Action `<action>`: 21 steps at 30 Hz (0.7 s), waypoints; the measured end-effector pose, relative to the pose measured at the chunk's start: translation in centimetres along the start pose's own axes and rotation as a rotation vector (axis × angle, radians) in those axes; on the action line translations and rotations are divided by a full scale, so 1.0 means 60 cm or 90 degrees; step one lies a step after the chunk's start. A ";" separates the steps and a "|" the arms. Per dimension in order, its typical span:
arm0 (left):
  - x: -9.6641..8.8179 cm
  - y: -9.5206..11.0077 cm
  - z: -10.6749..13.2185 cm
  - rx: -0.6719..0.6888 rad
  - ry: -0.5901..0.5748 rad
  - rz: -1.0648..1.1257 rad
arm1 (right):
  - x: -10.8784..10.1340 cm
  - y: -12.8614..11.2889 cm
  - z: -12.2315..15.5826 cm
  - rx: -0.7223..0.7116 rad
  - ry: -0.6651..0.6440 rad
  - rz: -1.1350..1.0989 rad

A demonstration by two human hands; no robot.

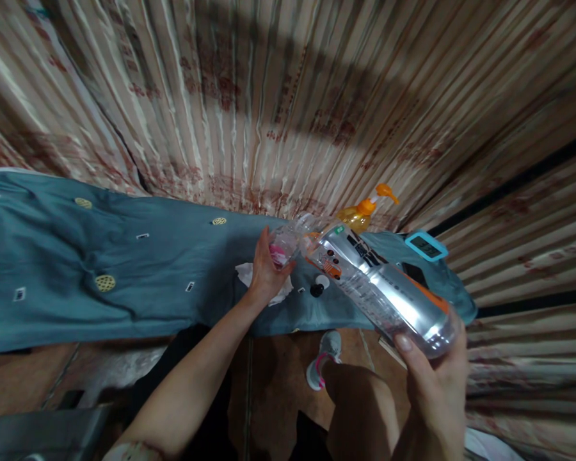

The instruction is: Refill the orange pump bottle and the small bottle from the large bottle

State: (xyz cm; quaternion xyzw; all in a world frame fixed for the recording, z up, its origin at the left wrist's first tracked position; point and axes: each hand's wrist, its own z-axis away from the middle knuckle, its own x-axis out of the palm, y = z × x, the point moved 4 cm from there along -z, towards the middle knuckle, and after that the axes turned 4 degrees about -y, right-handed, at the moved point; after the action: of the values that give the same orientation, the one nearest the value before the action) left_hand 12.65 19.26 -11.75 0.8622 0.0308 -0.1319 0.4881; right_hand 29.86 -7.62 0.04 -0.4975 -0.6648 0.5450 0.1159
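Gripping the base of the big silver-labelled bottle (393,294), the right hand (439,384) has it slanting above the teal cloth (148,269)! And the left hand (265,276) wraps round a small clear bottle (284,243); the two necks are close, touching or not, I can't tell. White paper (283,294) shows below that hand, an orange pump bottle (356,219) beyond.

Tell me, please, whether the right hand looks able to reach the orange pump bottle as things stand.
Probably not: the right hand is occupied, gripping the base end of a silver-labelled plastic bottle, which also slants across in front of the orange pump bottle.
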 end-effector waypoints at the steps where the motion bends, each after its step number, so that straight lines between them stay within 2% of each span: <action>1: 0.000 0.001 0.000 -0.001 0.000 0.000 | 0.000 -0.001 0.000 -0.003 0.002 0.005; 15: 0.006 -0.002 0.003 -0.014 -0.011 0.025 | 0.004 -0.022 0.003 0.016 0.022 0.014; 21: 0.006 0.001 0.003 -0.019 -0.011 0.022 | 0.001 -0.016 0.007 0.011 0.026 0.015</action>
State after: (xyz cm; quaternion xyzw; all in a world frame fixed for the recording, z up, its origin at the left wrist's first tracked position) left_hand 12.96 19.03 -11.90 0.8542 0.0138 -0.1308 0.5031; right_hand 29.03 -7.76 0.67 -0.5151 -0.6520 0.5417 0.1272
